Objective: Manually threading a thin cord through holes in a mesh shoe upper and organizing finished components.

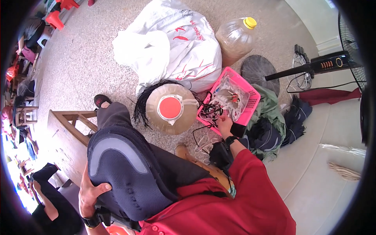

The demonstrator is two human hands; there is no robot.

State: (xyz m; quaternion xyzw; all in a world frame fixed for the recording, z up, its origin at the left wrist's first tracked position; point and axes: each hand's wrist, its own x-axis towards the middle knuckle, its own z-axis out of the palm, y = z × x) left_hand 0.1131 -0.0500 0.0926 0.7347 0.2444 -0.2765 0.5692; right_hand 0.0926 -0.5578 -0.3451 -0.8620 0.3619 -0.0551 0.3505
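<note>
A stack of dark blue knit fabric pieces (121,184) lies over my lap; the top one carries a pale grey curved band. My left hand (92,192) grips its left edge, thumb on top and fingers mostly hidden. Ahead and to the right, my right hand (224,124) is at the near edge of a pink plastic basket (250,107). Its fingers are closed on a black cord (211,111), part of a tangle hanging over the rim. White cords and clear plastic bags fill the basket.
A large jug with a red cap (170,107) stands left of the basket, black strands beside it. Behind are a white sack (184,47) and a yellow-capped bottle (237,37). A fan (321,64), dark fabric bundles (266,135) and a pale sofa (313,168) are right; a wooden bench (64,137) is left.
</note>
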